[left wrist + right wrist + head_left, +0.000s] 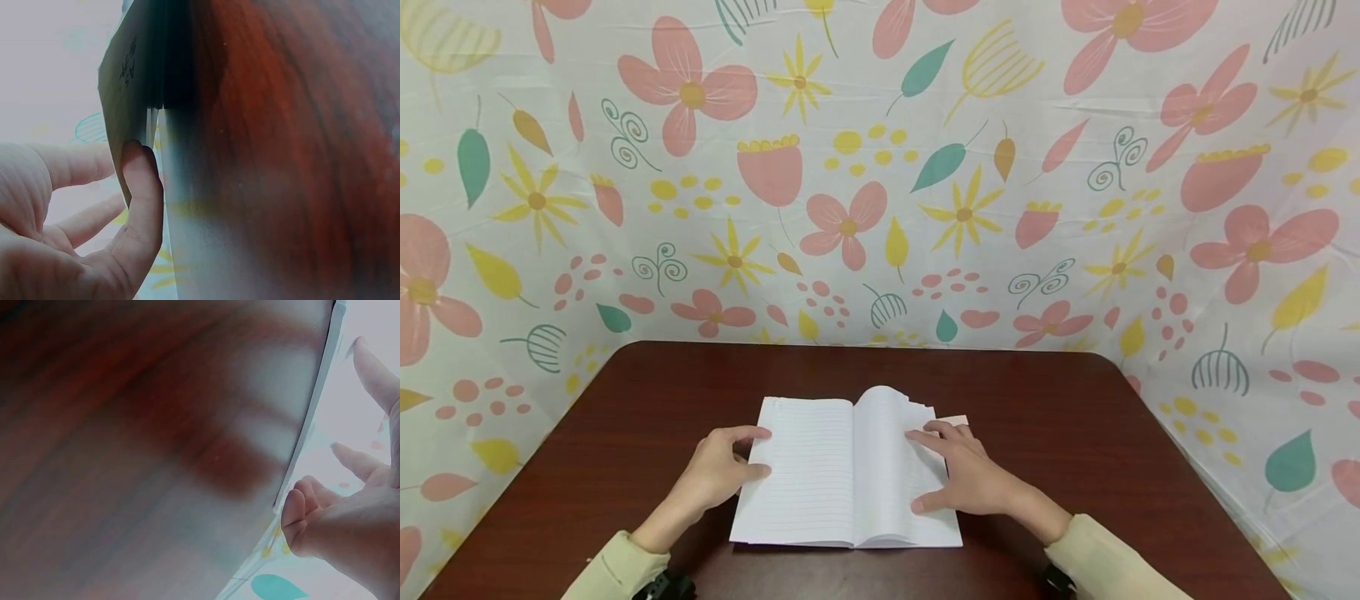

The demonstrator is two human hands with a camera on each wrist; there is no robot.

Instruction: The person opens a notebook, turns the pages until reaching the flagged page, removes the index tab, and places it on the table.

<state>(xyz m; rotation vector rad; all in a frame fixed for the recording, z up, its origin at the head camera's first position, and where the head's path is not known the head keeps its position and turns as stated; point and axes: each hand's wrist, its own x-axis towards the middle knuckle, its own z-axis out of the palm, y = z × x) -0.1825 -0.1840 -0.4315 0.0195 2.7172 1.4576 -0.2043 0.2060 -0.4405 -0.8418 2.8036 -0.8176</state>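
Note:
An open lined notebook (808, 483) lies on the table in the head view. My left hand (711, 473) holds its left edge, with the thumb and a finger over the page margin. In the left wrist view that hand grips the edge of the notebook's tan cover (122, 94), which bears dark handwriting. At the right half, a loose page (880, 467) bulges up in a curve beside the spine. My right hand (977, 479) lies over the right page with thumb and index finger spread; in the right wrist view other fingers bend near the notebook's edge (319, 387).
The dark reddish-brown table (700, 375) extends around the notebook on all sides. Behind it and at both sides hangs a white cloth (865, 108) printed with flowers and leaves. A cream-coloured corner (959, 420) sticks out past the notebook's upper right.

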